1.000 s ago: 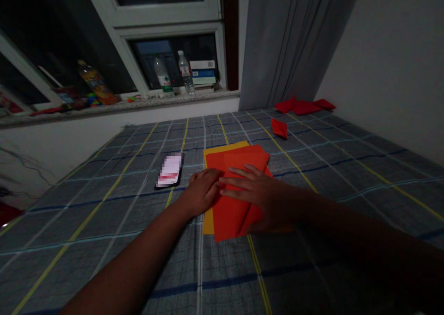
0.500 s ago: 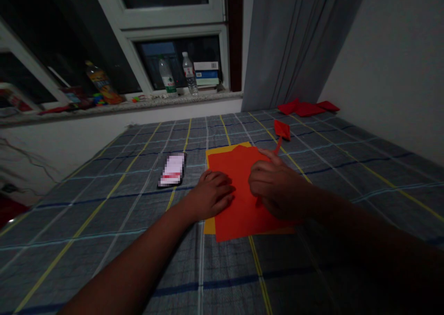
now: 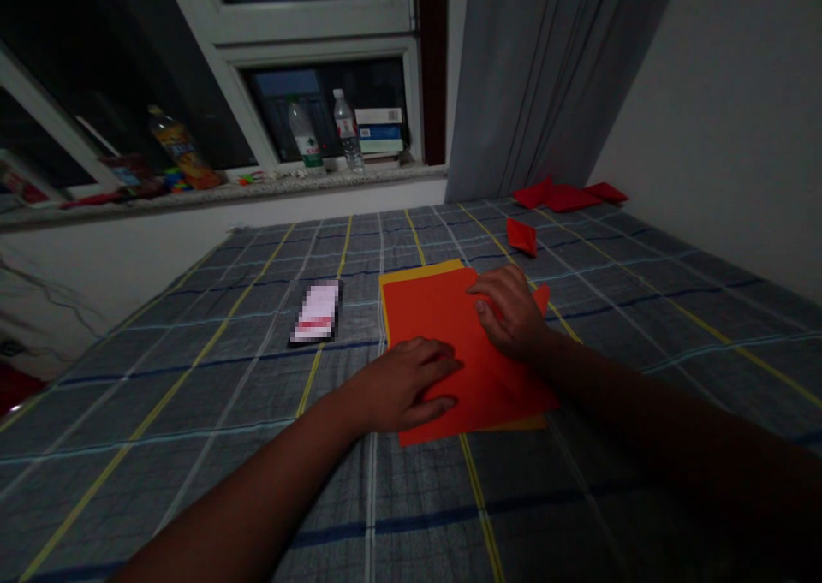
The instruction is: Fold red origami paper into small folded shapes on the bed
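A red-orange sheet of paper (image 3: 427, 309) lies on top of a yellow sheet (image 3: 420, 269), whose edge shows along the back, left and front. My left hand (image 3: 411, 382) rests on the orange sheet's left part, fingers spread and holding nothing. Over the sheet's right part is my right hand (image 3: 510, 313), its bent fingers apart and touching the paper. A bit of orange paper sticks out beyond that hand's right side; the surface under the palm is hidden. Behind the sheets lies a folded red paper piece (image 3: 521, 236).
A phone (image 3: 317, 311) with a lit, blurred screen lies left of the sheets on the plaid bedcover (image 3: 211, 403). Several red folded papers (image 3: 568, 196) sit at the back right. Bottles (image 3: 348, 129) and stacked boxes (image 3: 378, 133) stand on the windowsill (image 3: 270, 187).
The orange sheet's far right part has come down flatter. My right hand has gone from a closed grip to bent, parted fingers, farther back. My left hand has slid right on the paper.
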A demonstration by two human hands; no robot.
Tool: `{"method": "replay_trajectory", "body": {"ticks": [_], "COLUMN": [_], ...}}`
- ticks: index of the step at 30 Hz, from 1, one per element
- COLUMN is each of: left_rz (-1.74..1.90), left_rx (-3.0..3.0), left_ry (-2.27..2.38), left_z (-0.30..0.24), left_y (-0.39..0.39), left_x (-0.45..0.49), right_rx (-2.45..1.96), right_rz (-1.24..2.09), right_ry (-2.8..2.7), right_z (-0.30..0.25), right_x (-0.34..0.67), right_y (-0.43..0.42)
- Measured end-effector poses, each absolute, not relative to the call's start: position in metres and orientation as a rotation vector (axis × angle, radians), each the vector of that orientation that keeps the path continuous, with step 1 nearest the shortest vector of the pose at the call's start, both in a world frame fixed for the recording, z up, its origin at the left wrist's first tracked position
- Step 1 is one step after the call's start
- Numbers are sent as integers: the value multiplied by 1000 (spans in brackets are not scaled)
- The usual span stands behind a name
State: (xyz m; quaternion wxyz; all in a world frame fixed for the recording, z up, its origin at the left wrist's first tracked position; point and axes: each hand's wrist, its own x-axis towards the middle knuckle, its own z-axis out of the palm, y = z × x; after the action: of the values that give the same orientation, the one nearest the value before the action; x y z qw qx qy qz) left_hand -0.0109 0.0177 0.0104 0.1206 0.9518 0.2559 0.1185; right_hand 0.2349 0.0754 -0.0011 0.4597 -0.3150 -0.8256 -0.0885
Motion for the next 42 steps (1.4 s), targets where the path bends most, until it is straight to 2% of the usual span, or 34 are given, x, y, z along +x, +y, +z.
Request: {"method": "replay_trajectory", "body": {"ticks": [10,16,20,26,29,33,35,38,42], "left_rz": [389,374,536,814,873,855,720,436,245], "left_rx": [2660,2369,2053,1737,1804,2190,2376,2658,2729], "left_ry": [731,791,899,1222,1325,1476,1496,1248,1182], "left_z": [15,10,5,-10,-12,-1,4,7,5], "left_y": [5,11,20,26,28,35,41,50,52], "left_x": [7,9,9,10,5,-16,-30,-46,-50], "right_rx": [-693,-658,-599,-1007,-1131,-1076,-1025,-911,-864], "right_rz": [-115,-141,-149,-74,31,216,250,343,485], "right_ry": [-2002,-1953,-1887,-2265,-2505,-2705,-2766,-2840,-2840], "right_z": [3,6,19,27,17,4,3,8,18], "right_x": [220,221,223,223,220,220,224,232,243], "right_y": [69,69,60,49,50,56,59,63,68]}}
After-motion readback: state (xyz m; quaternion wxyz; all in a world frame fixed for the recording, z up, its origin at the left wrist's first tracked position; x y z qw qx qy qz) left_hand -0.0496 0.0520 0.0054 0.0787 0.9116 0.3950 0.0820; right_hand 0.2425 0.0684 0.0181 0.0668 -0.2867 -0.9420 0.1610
